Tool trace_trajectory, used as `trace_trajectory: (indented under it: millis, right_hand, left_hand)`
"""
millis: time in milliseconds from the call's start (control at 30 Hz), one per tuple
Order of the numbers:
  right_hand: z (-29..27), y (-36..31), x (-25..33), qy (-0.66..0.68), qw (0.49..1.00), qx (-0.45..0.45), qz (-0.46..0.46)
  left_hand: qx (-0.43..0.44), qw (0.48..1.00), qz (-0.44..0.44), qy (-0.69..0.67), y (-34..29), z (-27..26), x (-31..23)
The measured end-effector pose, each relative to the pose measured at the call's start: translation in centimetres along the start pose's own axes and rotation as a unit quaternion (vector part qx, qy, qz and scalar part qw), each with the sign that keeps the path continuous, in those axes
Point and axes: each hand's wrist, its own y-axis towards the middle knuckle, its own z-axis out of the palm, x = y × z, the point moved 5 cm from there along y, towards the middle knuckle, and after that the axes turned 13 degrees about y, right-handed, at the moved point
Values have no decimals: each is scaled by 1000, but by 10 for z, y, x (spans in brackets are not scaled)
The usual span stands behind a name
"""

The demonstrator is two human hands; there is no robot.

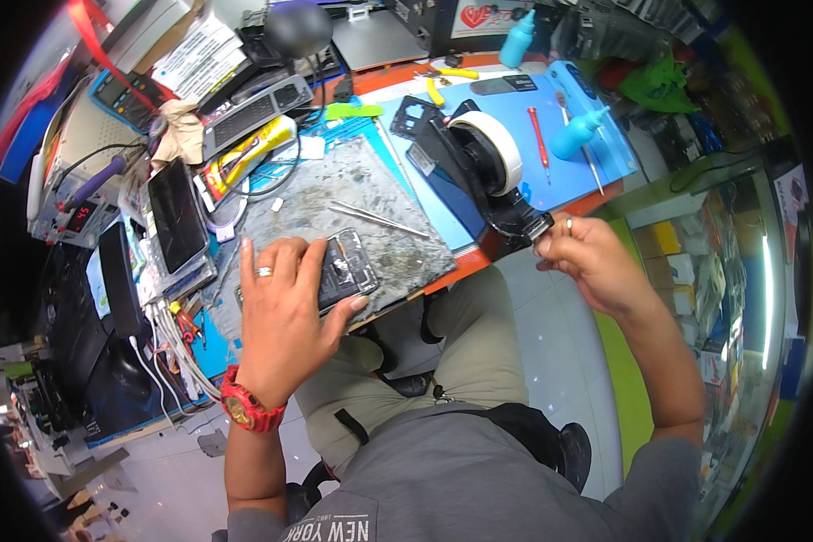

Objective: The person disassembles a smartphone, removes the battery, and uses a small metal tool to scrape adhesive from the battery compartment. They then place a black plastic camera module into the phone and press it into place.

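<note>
An opened phone [345, 269], its inner parts exposed, lies on the worn grey work mat [393, 203]. My left hand [285, 285] spans its left part, fingers over the far side and thumb along the near edge, holding it down. At the desk's front edge, my right hand [580, 257] pinches the end of the tape at the cutter of a black tape dispenser [506, 212]. The tape strip itself is mostly hidden by the fingers. A wide white tape roll [499, 144] sits in the dispenser. Metal tweezers [379, 219] lie on the mat beyond the phone.
A red screwdriver [539, 144], two light-blue bottles [576, 134] and yellow-handled pliers [436, 90] are beyond the dispenser. On the left are a dark phone [177, 217], white cables [176, 339], a keyboard [255, 117] and a station with a lit display [77, 215]. A glass case [696, 262] stands right.
</note>
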Motion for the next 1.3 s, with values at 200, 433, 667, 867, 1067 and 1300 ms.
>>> trace_trajectory:
  millis: [200,433,667,867,1067,1300]
  right_hand:
    - [27,-22,1,-248,969,-14,-8]
    - [99,-39,-4,-242,940,153,-187]
    - [152,1,5,-319,896,188,-246]
    - [188,27,16,-370,864,185,-288]
    - [204,52,24,-438,819,213,-304]
    - [215,66,25,-448,804,210,-331]
  left_hand:
    - [-23,1000,3,4,-3,3,4]
    - [-22,997,24,-64,-12,5,22]
    - [14,992,50,-116,-9,-5,38]
    - [8,993,71,-95,-12,-4,37]
    - [2,996,76,-44,-18,-1,31]
    - [11,996,70,-57,-17,2,31]
